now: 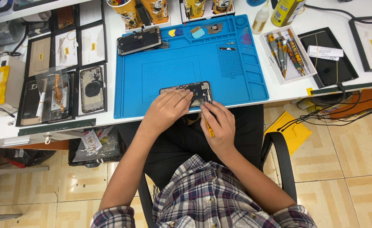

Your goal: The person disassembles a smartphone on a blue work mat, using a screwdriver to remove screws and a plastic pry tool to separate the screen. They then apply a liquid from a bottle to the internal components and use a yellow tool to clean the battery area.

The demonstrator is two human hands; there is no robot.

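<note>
The opened phone [190,91] lies with its insides up at the lower edge of the blue work mat [173,67], just above the middle of the frame. The left hand [167,109] rests flat over the phone's left part, fingers spread on it and pressing it down rather than closing round it. The right hand [219,122] sits just beside it at the phone's lower right corner, fingers pinched narrow on a thin yellow-handled tool [209,128] whose tip meets the phone's edge; the tip itself is too small to make out.

Higher on the mat, toward the upper left of the frame, lies a second opened phone [139,40], and small plastic picks [175,32] lie in the mat's top compartments. A white tray of screwdrivers [284,51] stands to the right of the mat, with a black tray [329,63] just beyond it. At the left of the frame, black trays [63,90] hold phone housings and bagged parts. Yellow cups [127,12] stand along the top edge. The person sits in a black chair [281,160] and wears a plaid shirt [207,198].
</note>
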